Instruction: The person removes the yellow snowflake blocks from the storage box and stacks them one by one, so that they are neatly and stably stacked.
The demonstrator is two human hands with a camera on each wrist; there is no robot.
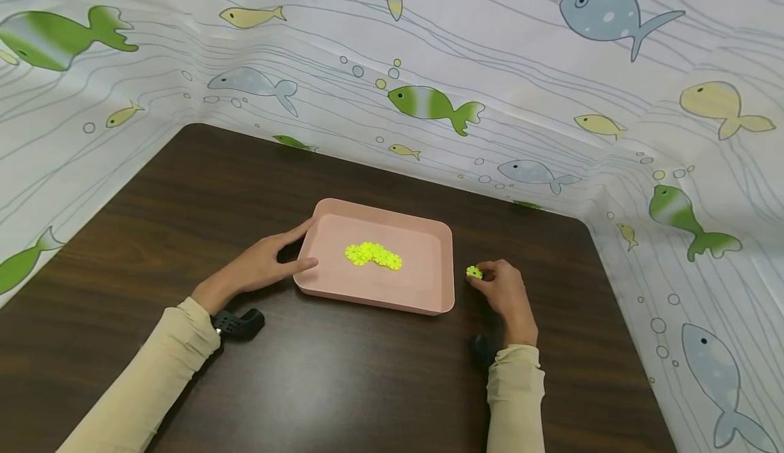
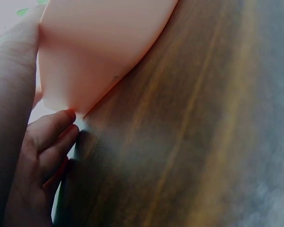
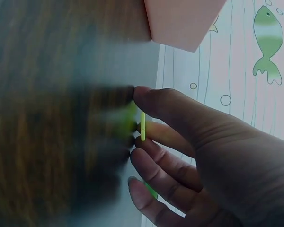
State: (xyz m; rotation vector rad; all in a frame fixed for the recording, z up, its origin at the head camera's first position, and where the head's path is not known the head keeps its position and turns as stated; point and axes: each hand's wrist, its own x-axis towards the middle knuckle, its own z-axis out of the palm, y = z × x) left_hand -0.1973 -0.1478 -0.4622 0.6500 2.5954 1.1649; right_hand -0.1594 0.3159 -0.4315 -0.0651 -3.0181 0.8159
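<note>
A shallow pink tray (image 1: 422, 290) rests on the dark wooden table, with a cluster of bright yellow-green flower-shaped discs (image 1: 373, 254) in its middle. At its left end, my left hand (image 1: 260, 261) holds the tray: the thumb reaches over the rim while the fingers lie along the outer wall (image 2: 85, 56). Just right of the tray, my right hand (image 1: 505, 293) pinches one more flower-shaped disc (image 1: 474, 273) between thumb and fingers. The right wrist view shows this disc (image 3: 143, 126) edge-on, upright and close to the tabletop.
The dark wood table (image 1: 294, 392) extends around the tray. White sheeting printed with fish (image 1: 429, 106) stands along the table's back and sides. Each wrist wears a black band, the left band (image 1: 239, 324) plainly visible beside the sleeve.
</note>
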